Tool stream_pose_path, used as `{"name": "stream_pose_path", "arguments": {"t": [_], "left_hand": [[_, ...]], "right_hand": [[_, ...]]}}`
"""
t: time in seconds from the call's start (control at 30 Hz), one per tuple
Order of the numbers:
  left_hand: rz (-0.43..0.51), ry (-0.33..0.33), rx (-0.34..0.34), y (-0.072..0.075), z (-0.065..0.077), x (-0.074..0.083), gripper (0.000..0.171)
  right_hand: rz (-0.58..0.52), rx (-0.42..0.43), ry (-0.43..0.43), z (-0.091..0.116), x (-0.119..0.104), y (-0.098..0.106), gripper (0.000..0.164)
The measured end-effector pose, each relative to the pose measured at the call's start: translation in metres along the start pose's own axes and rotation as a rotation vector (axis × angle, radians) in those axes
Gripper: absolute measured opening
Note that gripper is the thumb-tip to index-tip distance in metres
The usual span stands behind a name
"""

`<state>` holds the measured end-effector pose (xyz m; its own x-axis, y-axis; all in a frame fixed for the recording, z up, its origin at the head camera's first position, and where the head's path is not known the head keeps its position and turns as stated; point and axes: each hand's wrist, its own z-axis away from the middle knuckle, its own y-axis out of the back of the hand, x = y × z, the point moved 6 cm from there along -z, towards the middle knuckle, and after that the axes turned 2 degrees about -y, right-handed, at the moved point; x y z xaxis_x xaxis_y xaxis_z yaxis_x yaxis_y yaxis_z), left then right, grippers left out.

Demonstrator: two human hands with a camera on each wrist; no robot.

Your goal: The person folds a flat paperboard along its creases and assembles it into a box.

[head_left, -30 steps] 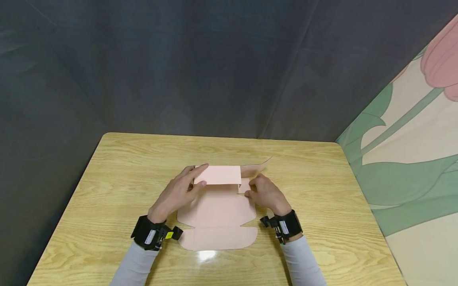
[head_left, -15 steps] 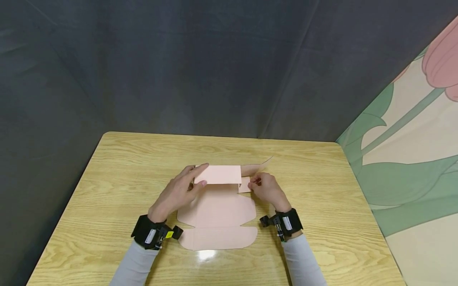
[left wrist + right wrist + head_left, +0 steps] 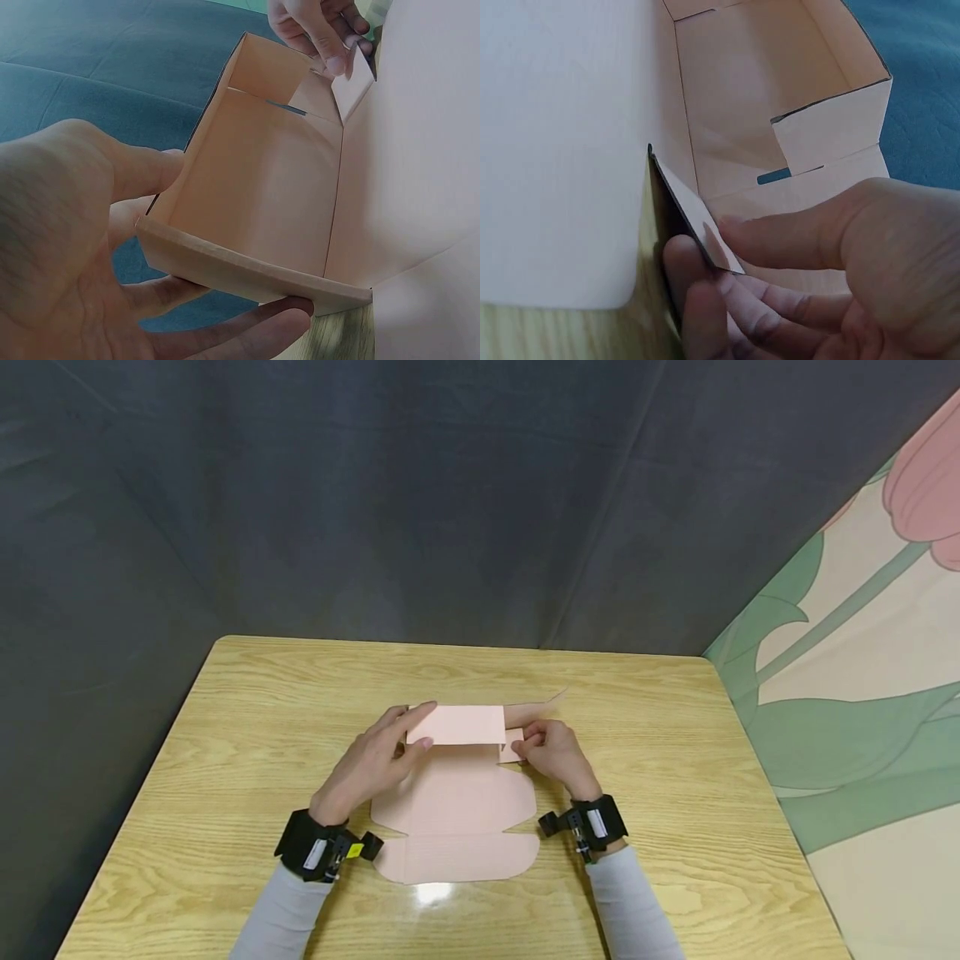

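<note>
A pink cardboard box (image 3: pixel 457 793), partly folded, lies on the table with its far section standing up and its near panels flat. My left hand (image 3: pixel 375 762) grips the standing section at its left end, thumb on the top edge and fingers against the outside of the end wall (image 3: pixel 240 266). At the right end, my right hand (image 3: pixel 558 753) pinches a small flap (image 3: pixel 694 206) between thumb and fingers. The flap is tilted up from the box. Beyond that hand a long side flap (image 3: pixel 528 713) sticks out to the right, its base partly hidden.
The wooden table (image 3: pixel 675 827) extends around the box on all sides. A dark cloth (image 3: pixel 450 510) hangs behind the table's far edge, and a flowered cloth (image 3: pixel 862 693) hangs at the right.
My right hand has re-gripped the small flap and moved slightly left with it, and the flap leans further inward. The left hand stays in place on the box.
</note>
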<state>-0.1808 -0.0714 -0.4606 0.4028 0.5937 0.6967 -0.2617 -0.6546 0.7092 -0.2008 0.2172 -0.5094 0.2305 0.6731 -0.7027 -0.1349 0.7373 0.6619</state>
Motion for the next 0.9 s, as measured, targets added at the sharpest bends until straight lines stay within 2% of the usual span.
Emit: {"name": "stream_pose_path", "arguments": {"t": [0.4,0.67,0.9], "left_hand": [[-0.005,-0.008,0.003,0.001,0.0,0.001,0.06],[0.011,-0.024,0.002,0.001,0.0,0.002,0.06],[0.008,-0.013,-0.004,0.0,0.0,0.002,0.06]], "right_hand": [[-0.055,-0.03,0.036,0.006,-0.011,-0.001,0.011],[-0.054,-0.008,0.071,0.007,-0.015,0.0,0.017],[-0.122,-0.021,0.133,0.009,-0.02,-0.001,0.016]]}}
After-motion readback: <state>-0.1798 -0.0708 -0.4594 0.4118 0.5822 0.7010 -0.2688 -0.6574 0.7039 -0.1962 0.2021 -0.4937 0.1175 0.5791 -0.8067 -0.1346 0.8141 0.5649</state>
